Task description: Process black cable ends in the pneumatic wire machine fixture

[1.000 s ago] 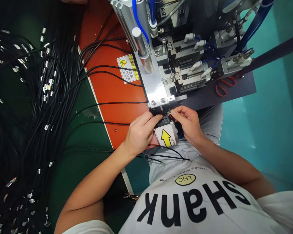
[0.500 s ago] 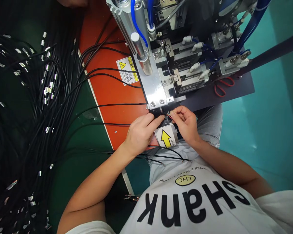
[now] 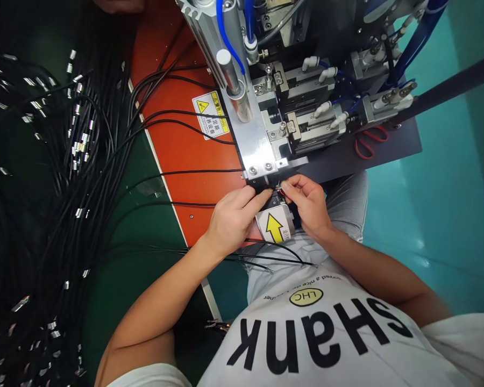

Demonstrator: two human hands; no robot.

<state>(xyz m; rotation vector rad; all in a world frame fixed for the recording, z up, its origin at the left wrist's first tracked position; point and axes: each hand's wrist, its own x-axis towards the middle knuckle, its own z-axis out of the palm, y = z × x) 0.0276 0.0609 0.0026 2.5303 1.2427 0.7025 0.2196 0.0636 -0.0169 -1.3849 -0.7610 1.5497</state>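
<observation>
Orange worktop panel (image 3: 185, 150) bordered by a green worktop (image 3: 116, 279), with teal floor (image 3: 447, 204) to the right. On the panel stands a metal press (image 3: 252, 137) bearing a warning sticker (image 3: 210, 114) and a yellow-arrow label (image 3: 275, 227), with red-handled scissors (image 3: 371, 142) on its dark base plate. Left hand (image 3: 234, 217): fingers clenched on a black cable (image 3: 185, 203) just below the press's front plate. Right hand (image 3: 308, 204): fingers pinching the coloured wire ends (image 3: 279, 187) there, just above the arrow label; a heap of loose cables (image 3: 44, 188) with metal tips covers the green worktop at left.
</observation>
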